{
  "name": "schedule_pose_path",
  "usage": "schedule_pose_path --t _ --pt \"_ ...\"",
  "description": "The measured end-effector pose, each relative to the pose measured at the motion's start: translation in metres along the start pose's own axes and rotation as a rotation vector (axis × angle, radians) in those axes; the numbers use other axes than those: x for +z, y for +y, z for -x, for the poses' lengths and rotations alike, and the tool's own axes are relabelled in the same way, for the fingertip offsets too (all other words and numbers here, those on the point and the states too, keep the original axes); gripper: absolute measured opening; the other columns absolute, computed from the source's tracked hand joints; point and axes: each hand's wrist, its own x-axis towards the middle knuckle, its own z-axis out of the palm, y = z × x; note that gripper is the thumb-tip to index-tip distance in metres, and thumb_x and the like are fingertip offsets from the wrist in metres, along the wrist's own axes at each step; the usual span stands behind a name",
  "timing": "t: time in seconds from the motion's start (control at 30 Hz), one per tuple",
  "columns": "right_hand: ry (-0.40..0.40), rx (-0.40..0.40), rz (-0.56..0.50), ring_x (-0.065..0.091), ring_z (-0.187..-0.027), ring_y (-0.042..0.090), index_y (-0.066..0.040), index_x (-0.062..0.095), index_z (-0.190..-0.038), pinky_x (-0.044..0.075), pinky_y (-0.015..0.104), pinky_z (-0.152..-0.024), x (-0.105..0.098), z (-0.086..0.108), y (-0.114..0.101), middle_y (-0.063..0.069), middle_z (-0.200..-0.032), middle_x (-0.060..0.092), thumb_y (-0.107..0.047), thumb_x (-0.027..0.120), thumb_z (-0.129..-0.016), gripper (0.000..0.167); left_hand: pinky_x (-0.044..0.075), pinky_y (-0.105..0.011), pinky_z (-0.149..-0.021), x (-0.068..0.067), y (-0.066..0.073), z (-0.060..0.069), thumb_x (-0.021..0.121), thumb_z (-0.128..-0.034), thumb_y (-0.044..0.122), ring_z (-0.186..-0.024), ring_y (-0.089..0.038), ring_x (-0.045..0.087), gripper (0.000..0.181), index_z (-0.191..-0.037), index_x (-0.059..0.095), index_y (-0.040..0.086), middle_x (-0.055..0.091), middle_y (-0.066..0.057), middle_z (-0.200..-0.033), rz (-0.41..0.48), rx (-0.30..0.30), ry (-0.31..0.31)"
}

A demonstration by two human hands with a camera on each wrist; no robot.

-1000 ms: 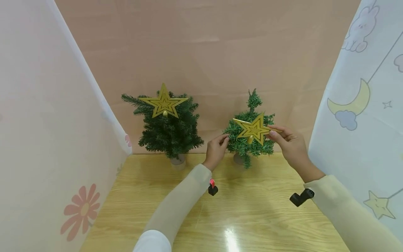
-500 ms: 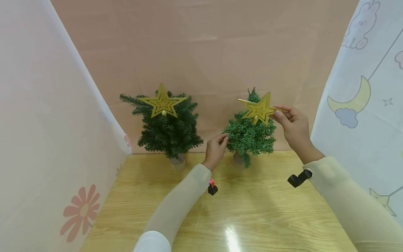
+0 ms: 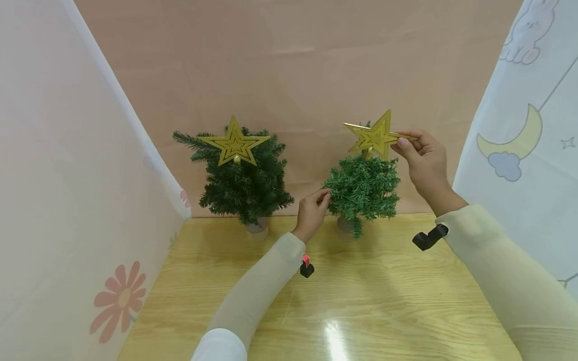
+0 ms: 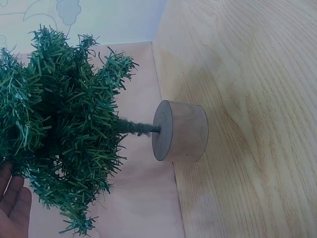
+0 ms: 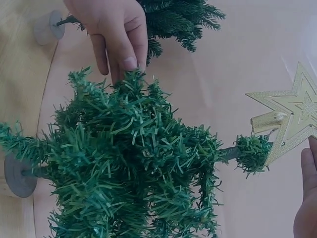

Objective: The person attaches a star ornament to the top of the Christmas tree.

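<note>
A gold star tree topper (image 3: 378, 136) is pinched by one point between the thumb and fingers of my right hand (image 3: 426, 163). It is tilted, in front of the tip of the small right-hand Christmas tree (image 3: 363, 190). In the right wrist view the star's short gold tube (image 5: 267, 122) lies close beside the tree's bushy tip (image 5: 253, 152), apart from it. My left hand (image 3: 310, 216) pinches a branch end on that tree's left side. The tree's round wooden base (image 4: 185, 131) stands on the table.
To the left stands a darker Christmas tree (image 3: 244, 193) with another gold star (image 3: 235, 145) at its top. A peach backdrop (image 3: 289, 75) hangs behind the trees. Printed cloth walls (image 3: 501, 135) enclose both sides of the wooden table (image 3: 253, 311).
My right hand has raised the star from in front of the tree's middle up to its tip. The left hand has kept its place at the branch.
</note>
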Motion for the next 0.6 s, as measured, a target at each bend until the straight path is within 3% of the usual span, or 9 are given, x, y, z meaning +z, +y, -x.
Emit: schedule_pose_path --t 0.4,0.6 --pt "0.069 -0.049 -0.041 0.067 -0.102 0.021 0.008 0.062 -0.115 0.049 0.029 -0.092 0.006 -0.02 -0.004 0.016 -0.108 0.067 -0.002 0.062 -0.093 0.024 0.053 -0.019 -0.071 0.0 0.003 -0.001 0.054 -0.1018 0.023 -0.093 -0.005 0.066 0.029 -0.127 0.066 0.015 0.07 0.003 -0.11 -0.031 -0.014 -0.013" --pt "0.103 -0.068 -0.067 0.067 -0.102 0.023 0.008 0.062 -0.114 0.049 0.031 -0.093 0.008 -0.03 -0.009 0.017 -0.108 0.067 -0.002 0.063 -0.092 0.024 0.053 -0.02 -0.068 -0.001 0.003 0.0 0.054 -0.1019 0.024 -0.093 -0.011 0.068 0.03 -0.127 0.066 0.014 0.071 0.002 -0.109 -0.019 -0.009 -0.015"
